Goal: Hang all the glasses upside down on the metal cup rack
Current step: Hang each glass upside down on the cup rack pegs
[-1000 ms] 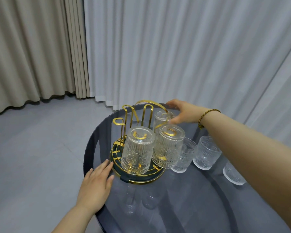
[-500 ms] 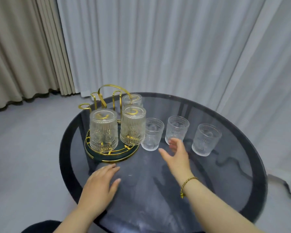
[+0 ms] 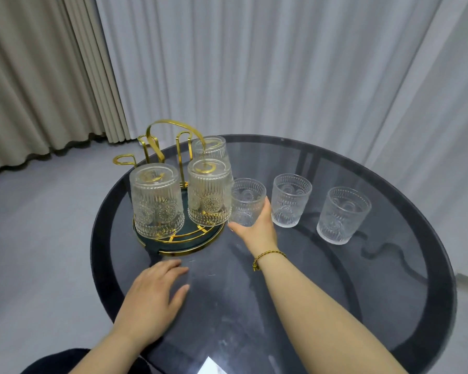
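The nearest upright glass (image 3: 247,201) is sitting just beside the rack (image 3: 173,238), and the right hand (image 3: 257,228) is wrapping its lower half, thumb one side, fingers the other. Embossed ribs are giving some purchase, but it looks rigid, breakable and probably slick. The left hand (image 3: 153,298) is lying flat and empty on the table (image 3: 335,292). Three glasses are hanging inverted; free hooks (image 3: 125,159) are showing at the rack's back left. Two more glasses (image 3: 291,200) are standing to the right, clear of the table's edge.

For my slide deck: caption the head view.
Right hand grips an upright glass beside the gold rack holding three inverted glasses.
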The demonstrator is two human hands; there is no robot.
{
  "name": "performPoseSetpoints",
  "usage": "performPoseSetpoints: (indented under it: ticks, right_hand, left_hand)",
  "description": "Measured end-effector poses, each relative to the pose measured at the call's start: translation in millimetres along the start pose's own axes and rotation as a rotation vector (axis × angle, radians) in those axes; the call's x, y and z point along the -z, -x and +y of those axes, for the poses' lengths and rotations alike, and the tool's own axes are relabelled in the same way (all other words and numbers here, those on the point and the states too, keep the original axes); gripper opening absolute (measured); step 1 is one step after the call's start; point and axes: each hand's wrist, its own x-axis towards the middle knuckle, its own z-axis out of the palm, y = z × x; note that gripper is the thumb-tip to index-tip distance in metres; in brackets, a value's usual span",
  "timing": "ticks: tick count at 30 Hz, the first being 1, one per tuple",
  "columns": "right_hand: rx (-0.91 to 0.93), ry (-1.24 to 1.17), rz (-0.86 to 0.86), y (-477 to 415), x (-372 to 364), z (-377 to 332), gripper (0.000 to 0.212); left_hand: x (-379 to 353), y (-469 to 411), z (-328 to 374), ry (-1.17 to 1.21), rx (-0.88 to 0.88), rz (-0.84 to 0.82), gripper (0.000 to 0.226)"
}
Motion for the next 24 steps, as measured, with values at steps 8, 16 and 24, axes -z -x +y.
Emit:
performPoseSetpoints:
  ticks: [8,16,24]
  right_hand:
    - [0.011,-0.061,0.024,4,3,2,0.082]
    - [0.018,-0.053,0.014,35,32,4,0.083]
    - [0.246,-0.047,0.053,41,88,-68,0.065]
  left_hand:
    - [-2,-1,-2,0.006,-0.008,0.021,0.031]
    - [3,3,1,0.073,0.011,0.019,0.031]
    - [44,4,-10,0.262,0.083,0.28,0.022]
